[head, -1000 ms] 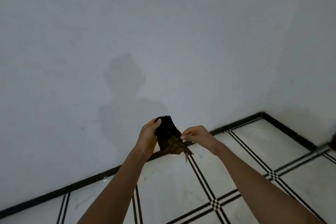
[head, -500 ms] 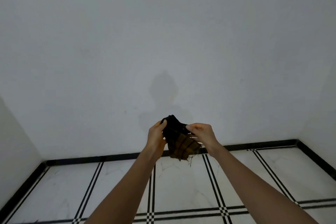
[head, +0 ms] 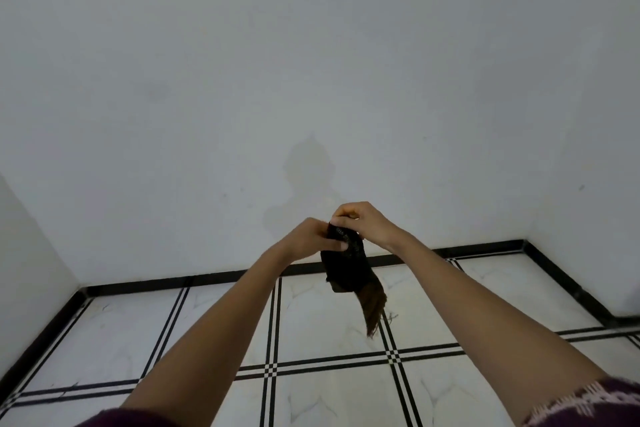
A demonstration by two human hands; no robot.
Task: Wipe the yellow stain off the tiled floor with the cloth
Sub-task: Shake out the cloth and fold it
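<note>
Well above the fingers, a pale wall (head: 311,45) is filling most of the view, and a faint shadow (head: 308,177) is lying on it just over the hands. Below the fingers, the tiled floor (head: 214,329) is stretching out, white with thin black double lines, and a black skirting (head: 207,282) is running along its far edge. Two bare forearms are reaching forward out of dark maroon sleeves (head: 588,402).

The cloth (head: 346,263) is hanging in the air from the fingertips, not touching the floor. Its long axis is running from the fingers down and slightly to the right, and its brownish, frayed lower end is pointing at the tiles.

The left hand (head: 310,239) is gripping the cloth's upper part, thumb lying across the near face and fingers curled behind. The right hand (head: 363,222), fingers curled tight, is pinching the top edge just beside it.
</note>
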